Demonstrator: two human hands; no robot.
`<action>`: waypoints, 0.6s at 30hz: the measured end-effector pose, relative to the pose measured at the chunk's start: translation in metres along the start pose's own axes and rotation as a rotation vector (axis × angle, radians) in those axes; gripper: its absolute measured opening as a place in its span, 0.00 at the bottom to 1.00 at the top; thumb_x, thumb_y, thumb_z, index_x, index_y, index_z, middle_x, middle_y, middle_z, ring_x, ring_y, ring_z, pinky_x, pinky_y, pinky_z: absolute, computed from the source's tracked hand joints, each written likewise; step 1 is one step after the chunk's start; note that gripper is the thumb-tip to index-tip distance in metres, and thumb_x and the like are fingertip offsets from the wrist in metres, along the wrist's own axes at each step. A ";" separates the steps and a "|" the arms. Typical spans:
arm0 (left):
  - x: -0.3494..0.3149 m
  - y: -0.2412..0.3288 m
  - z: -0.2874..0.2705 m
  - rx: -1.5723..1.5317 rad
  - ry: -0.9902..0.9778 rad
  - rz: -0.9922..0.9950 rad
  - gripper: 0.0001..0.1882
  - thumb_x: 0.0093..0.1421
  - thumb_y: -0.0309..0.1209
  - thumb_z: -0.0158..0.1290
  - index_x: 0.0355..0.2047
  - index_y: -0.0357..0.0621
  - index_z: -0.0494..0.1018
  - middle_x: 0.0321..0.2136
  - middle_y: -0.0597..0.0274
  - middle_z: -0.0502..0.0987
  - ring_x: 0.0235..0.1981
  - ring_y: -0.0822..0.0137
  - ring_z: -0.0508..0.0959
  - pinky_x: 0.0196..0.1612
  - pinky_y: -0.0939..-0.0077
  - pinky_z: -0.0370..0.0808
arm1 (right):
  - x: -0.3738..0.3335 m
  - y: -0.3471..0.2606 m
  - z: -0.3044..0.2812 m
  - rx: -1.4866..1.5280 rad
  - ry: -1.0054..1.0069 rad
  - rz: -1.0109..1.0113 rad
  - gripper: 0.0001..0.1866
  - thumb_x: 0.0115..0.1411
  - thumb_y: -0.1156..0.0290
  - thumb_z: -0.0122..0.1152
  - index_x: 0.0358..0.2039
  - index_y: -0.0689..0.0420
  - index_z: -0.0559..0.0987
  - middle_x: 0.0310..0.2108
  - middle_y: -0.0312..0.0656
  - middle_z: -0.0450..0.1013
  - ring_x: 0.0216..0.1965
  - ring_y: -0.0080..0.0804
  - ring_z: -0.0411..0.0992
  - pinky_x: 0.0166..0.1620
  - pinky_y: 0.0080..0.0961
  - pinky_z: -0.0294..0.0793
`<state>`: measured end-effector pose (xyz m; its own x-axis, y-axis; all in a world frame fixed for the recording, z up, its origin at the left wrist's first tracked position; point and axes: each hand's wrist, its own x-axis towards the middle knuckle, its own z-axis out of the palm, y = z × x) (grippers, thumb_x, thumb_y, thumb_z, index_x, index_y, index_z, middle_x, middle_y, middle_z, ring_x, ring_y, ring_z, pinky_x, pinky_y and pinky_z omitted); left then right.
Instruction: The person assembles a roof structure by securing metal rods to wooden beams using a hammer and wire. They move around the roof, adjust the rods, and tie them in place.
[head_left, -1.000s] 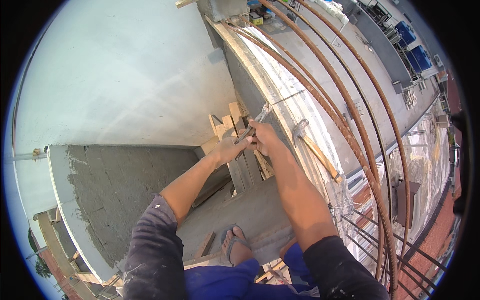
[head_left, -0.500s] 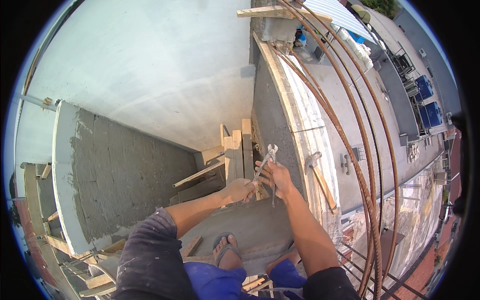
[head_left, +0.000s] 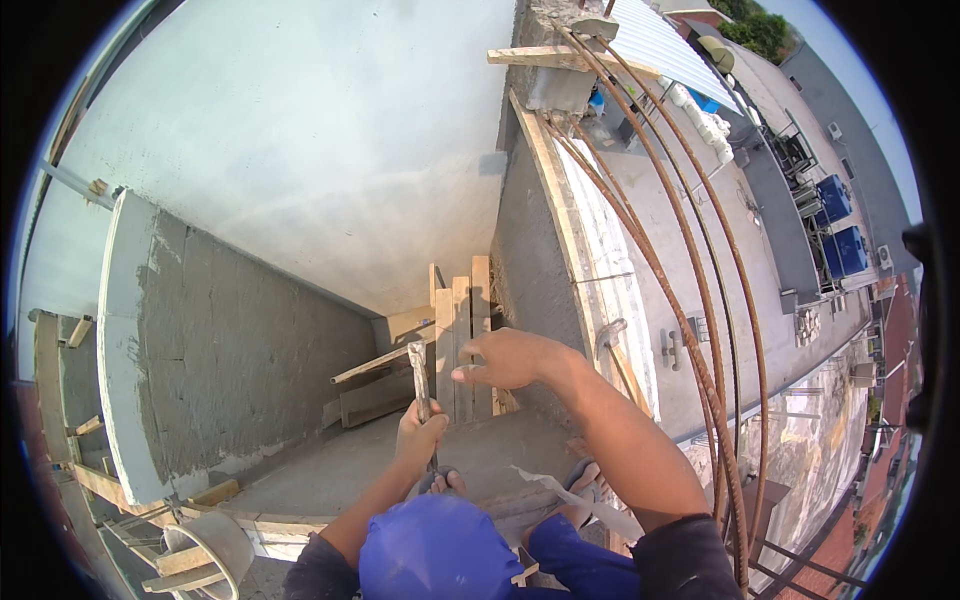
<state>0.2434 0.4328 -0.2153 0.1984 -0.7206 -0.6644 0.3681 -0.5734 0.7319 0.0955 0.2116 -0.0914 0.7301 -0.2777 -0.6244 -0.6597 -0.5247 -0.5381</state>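
Observation:
My left hand (head_left: 420, 437) is closed around the handles of a pair of pincers (head_left: 418, 372), worn and greyish, held upright with the jaws at the top. Farther forward and to the right, my right hand (head_left: 508, 360) is open, its thumb and fingers apart and nothing visible in them. It hovers beside the upright wooden boards (head_left: 462, 345) in the corner. A claw hammer (head_left: 627, 372) with a wooden handle lies on top of the low wall to the right, partly hidden by my right forearm.
Long rusty rebars (head_left: 705, 270) arch along the right side. A plastered block wall (head_left: 240, 340) stands at left, near a bucket (head_left: 235, 545) holding wood pieces. My sandalled feet stand on a grey ledge (head_left: 350, 470). A pale loose strip (head_left: 590, 505) hangs by my right leg.
My hands have parted. The left has drawn back with the pincers, now upright and closed; the right has let go of them and moved left and forward. My left knee has risen.

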 end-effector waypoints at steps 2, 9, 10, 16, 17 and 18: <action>-0.015 -0.020 -0.042 0.344 0.232 0.116 0.13 0.58 0.31 0.62 0.40 0.43 0.71 0.22 0.64 0.72 0.24 0.69 0.73 0.28 0.71 0.70 | -0.022 0.005 -0.045 -0.072 0.345 0.186 0.32 0.70 0.49 0.54 0.64 0.60 0.71 0.58 0.53 0.74 0.61 0.48 0.72 0.62 0.44 0.73; -0.130 -0.114 -0.181 0.800 0.687 -0.178 0.20 0.57 0.35 0.65 0.42 0.38 0.70 0.34 0.49 0.79 0.35 0.50 0.80 0.42 0.56 0.75 | -0.092 0.058 -0.147 -0.183 0.783 0.614 0.26 0.68 0.57 0.58 0.59 0.63 0.74 0.56 0.60 0.73 0.59 0.52 0.72 0.60 0.44 0.74; -0.149 -0.127 -0.190 0.825 0.755 -0.232 0.21 0.57 0.35 0.64 0.44 0.38 0.69 0.37 0.45 0.79 0.38 0.47 0.81 0.44 0.54 0.75 | -0.091 0.063 -0.143 -0.235 0.686 0.650 0.27 0.68 0.58 0.58 0.61 0.64 0.71 0.58 0.60 0.71 0.59 0.53 0.72 0.60 0.45 0.75; -0.197 -0.185 -0.205 0.618 1.088 -0.381 0.26 0.63 0.41 0.62 0.51 0.37 0.65 0.44 0.36 0.79 0.46 0.37 0.80 0.50 0.48 0.75 | -0.072 0.085 -0.091 -0.374 0.620 0.818 0.38 0.69 0.60 0.56 0.71 0.65 0.54 0.67 0.60 0.61 0.60 0.57 0.72 0.57 0.47 0.77; -0.197 -0.194 -0.207 0.574 1.133 -0.407 0.27 0.63 0.43 0.61 0.51 0.37 0.65 0.45 0.35 0.78 0.47 0.36 0.79 0.51 0.48 0.74 | -0.070 0.092 -0.091 -0.367 0.582 0.837 0.39 0.69 0.59 0.56 0.72 0.64 0.52 0.65 0.62 0.63 0.59 0.57 0.72 0.57 0.47 0.77; -0.197 -0.202 -0.208 0.532 1.184 -0.417 0.27 0.64 0.44 0.61 0.51 0.37 0.65 0.46 0.34 0.78 0.48 0.35 0.79 0.53 0.47 0.74 | -0.069 0.099 -0.094 -0.359 0.563 0.836 0.40 0.69 0.59 0.57 0.72 0.64 0.51 0.63 0.64 0.65 0.59 0.57 0.72 0.57 0.47 0.77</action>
<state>0.3188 0.7714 -0.2635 0.9118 0.1501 -0.3822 0.2537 -0.9378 0.2369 -0.0034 0.1036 -0.0481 0.1081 -0.9423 -0.3169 -0.9648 -0.1763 0.1951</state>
